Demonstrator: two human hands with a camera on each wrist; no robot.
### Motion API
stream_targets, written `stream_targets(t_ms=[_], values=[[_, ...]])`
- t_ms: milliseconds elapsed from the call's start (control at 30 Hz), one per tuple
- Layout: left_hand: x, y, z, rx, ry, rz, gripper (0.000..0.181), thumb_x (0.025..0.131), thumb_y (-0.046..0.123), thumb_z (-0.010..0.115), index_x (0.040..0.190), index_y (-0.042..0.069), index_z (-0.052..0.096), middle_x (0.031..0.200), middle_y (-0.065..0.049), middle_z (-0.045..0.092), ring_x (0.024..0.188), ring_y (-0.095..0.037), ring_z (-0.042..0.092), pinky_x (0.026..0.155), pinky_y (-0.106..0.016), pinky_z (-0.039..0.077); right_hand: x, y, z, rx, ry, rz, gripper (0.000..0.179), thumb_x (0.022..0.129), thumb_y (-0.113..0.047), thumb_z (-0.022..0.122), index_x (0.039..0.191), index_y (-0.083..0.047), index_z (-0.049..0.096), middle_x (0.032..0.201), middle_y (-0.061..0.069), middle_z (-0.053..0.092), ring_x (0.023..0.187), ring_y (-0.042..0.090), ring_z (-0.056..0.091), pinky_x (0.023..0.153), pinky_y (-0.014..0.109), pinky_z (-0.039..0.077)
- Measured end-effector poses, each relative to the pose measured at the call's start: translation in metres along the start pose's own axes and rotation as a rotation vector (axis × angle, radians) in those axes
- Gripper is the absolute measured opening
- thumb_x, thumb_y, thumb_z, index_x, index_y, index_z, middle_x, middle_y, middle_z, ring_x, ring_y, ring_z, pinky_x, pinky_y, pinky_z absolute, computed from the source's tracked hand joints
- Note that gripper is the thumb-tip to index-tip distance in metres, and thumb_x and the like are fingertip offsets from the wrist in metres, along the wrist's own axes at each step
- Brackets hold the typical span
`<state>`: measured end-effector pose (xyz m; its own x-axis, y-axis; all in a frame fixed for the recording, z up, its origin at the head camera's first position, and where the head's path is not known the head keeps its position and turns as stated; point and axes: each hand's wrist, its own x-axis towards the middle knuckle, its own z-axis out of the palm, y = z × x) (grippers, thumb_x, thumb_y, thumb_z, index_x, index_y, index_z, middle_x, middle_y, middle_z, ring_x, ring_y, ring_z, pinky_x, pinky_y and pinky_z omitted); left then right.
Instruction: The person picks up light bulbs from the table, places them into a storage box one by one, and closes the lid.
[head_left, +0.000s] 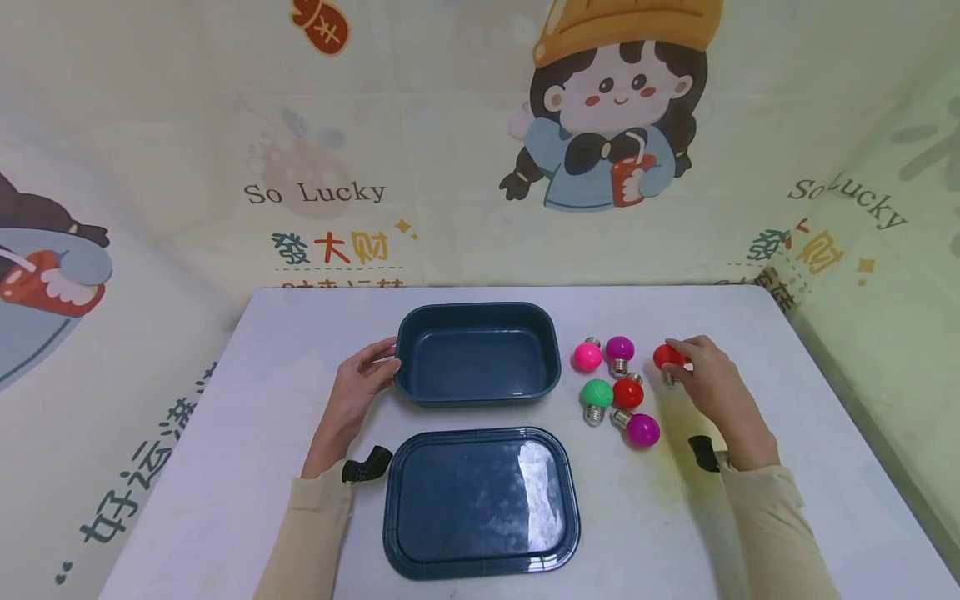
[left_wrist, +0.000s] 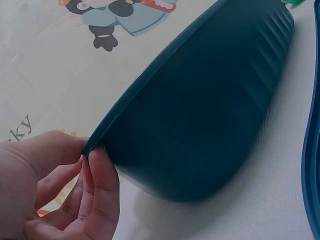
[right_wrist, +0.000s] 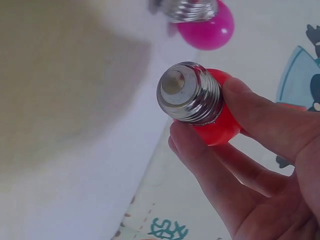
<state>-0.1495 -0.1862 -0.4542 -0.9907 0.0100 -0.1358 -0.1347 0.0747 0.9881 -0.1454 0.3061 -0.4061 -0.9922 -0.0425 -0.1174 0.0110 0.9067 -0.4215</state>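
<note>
A dark blue rectangular container (head_left: pixel 477 395) with nothing in it sits at the middle of the table. My left hand (head_left: pixel 366 379) pinches its left rim between thumb and fingers; the left wrist view shows the container's outer wall (left_wrist: pixel 195 125) up close. On the right, my right hand (head_left: pixel 712 379) holds a red light bulb (head_left: pixel 666 357) by its round part. Its silver screw base (right_wrist: pixel 192 95) points toward the camera in the right wrist view. Between the container and this hand lie several more bulbs: pink (head_left: pixel 587 357), green (head_left: pixel 597 392), red (head_left: pixel 627 393) and purple (head_left: pixel 642 431).
A dark blue lid (head_left: pixel 480 504) lies flat on the white table (head_left: pixel 645 525), in front of the container. Another purple bulb (head_left: pixel 620 348) lies at the back of the group. A patterned cloth (head_left: pixel 450 150) hangs behind the table and along both sides.
</note>
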Motion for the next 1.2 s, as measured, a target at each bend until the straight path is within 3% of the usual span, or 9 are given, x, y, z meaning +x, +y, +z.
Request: stream_targets(t_ms=[367, 1200], values=[[0.0, 0.001, 0.001, 0.004, 0.005, 0.006, 0.049, 0.098, 0.017, 0.064, 0.144, 0.007, 0.051, 0.138, -0.017, 0.052, 0.102, -0.005, 0.061, 0.08, -0.017, 0.053, -0.003, -0.022, -0.007, 0.026, 0.022, -0.018, 0.056, 0.093, -0.006, 0.068, 0.144, 0.004, 0.046, 0.131, 0.031, 0.045, 0.115, 0.05, 0.05, 0.089, 0.058, 0.052], [0.0, -0.001, 0.001, 0.008, 0.012, 0.006, 0.048, 0.099, 0.018, 0.063, 0.144, 0.008, 0.051, 0.137, -0.017, 0.052, 0.103, -0.005, 0.062, 0.081, -0.019, 0.053, -0.003, -0.076, -0.003, 0.049, 0.06, -0.151, 0.052, 0.092, -0.003, 0.068, 0.14, 0.003, 0.051, 0.13, 0.028, 0.049, 0.116, 0.047, 0.054, 0.091, 0.054, 0.053]])
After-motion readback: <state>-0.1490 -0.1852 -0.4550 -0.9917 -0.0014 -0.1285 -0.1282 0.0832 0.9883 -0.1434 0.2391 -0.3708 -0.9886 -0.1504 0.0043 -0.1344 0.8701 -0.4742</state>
